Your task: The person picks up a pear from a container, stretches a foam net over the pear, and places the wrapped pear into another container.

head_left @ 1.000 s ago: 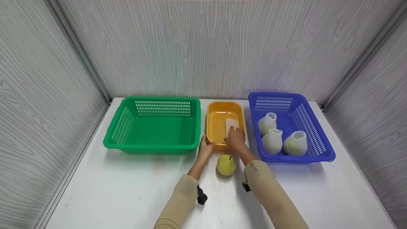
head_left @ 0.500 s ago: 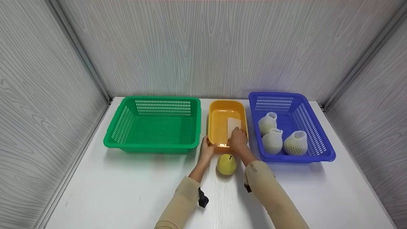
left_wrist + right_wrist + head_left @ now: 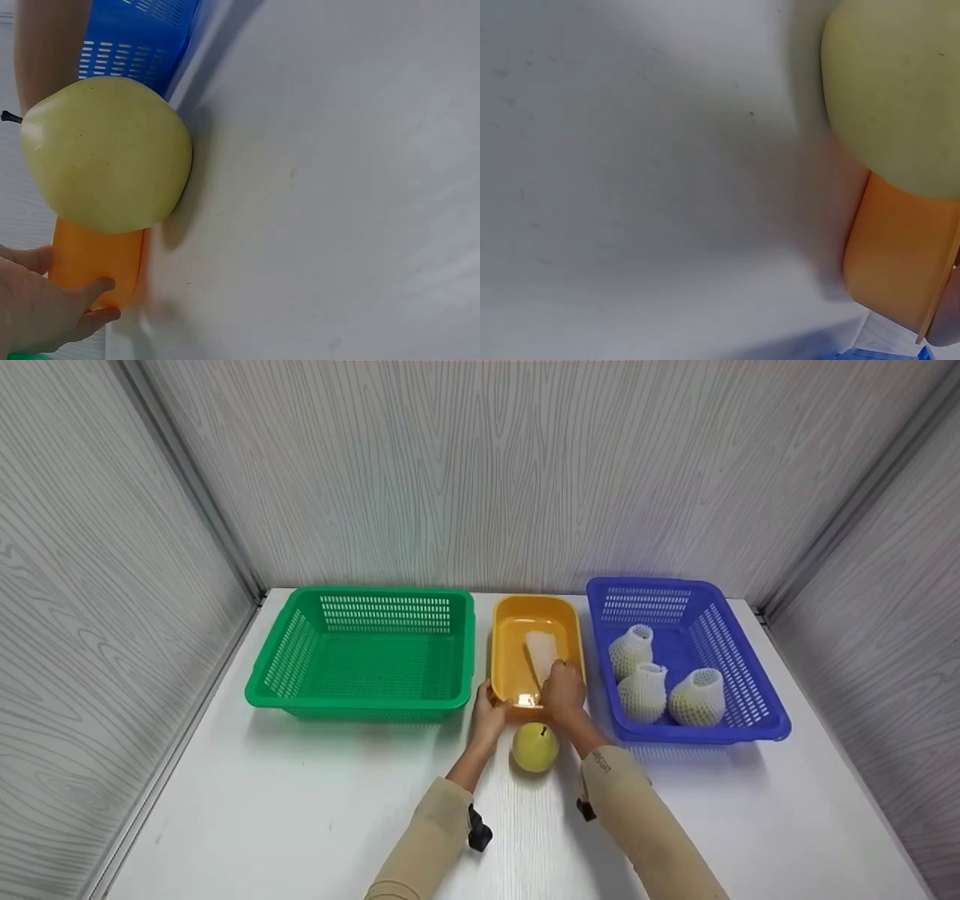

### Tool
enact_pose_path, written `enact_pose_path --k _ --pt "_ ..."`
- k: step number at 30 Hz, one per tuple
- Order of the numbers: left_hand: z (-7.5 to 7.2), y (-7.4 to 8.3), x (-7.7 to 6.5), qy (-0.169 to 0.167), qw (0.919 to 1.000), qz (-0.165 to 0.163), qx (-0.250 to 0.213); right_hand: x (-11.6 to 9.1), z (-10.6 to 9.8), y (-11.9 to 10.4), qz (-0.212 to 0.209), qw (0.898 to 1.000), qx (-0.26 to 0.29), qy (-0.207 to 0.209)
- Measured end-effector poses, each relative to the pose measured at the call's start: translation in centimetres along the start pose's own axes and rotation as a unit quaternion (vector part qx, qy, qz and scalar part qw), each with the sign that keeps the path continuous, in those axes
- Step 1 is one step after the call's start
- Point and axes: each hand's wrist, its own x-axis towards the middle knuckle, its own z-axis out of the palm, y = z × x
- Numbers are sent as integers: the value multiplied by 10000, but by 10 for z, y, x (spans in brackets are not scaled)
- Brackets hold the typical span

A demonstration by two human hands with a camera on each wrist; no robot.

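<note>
In the head view an orange plastic tray (image 3: 516, 660) stands between two baskets. My left hand (image 3: 489, 716) grips its near left corner; the left wrist view shows the fingers (image 3: 97, 289) against the tray's outer wall. Inside the tray, my right hand (image 3: 564, 690) pinches a flat white foam fruit net (image 3: 540, 649), which is tilted with its far end lifted off the bottom. The right fingertips are mostly hidden by the hand. A yellow-green pear (image 3: 535, 748), stem up, sits on the table just in front of the tray, between both forearms.
To the left stands a green basket (image 3: 360, 705) with nothing seen in it. On the right, a blue basket (image 3: 761, 690) holds 3 pears in white foam nets (image 3: 643, 694). The white table (image 3: 300, 810) is enclosed by wood-grain panels (image 3: 480, 472).
My right hand has closed on the foam net and raised it, turning its far end leftward off the tray bottom. The tray has shifted slightly right and back with my left hand at its corner.
</note>
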Motion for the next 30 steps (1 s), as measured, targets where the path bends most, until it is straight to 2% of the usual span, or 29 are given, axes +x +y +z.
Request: enact_pose_path --k 4,5,6,8,10,13,15,17,21,25,30 --pt "0 2 1 -55 9999 -91 -13 1 0 3 -125 9959 735 521" --pt "1 26 -12 -46 9998 -196 40 2 -1 4 -128 9936 943 610" --pt "1 56 -30 -37 9995 -299 60 2 -2 5 -124 9905 1180 688" --pt "2 45 -21 -51 9993 -371 34 3 -4 6 -63 9825 1677 807" --pt "1 21 -7 -28 9999 -98 -65 3 -7 8 60 9723 2138 941" --pt "2 7 2 -35 9997 -183 -163 1 -12 9 392 9554 2706 1117" --pt "2 14 -3 11 9993 -273 -251 -1 -17 8 633 9432 3035 1192" --pt "4 38 -15 39 9978 -620 -248 -5 -23 6 799 9320 3298 1276" --pt "4 62 -29 209 9960 -773 -394 -14 -35 2 815 9100 3792 1466" --pt "4 67 -31 398 9931 -1008 -438 -24 -46 0 711 8883 4240 1614" --pt "6 67 -32 534 9895 -1169 -669 -37 -57 -1 645 8685 4644 1607"
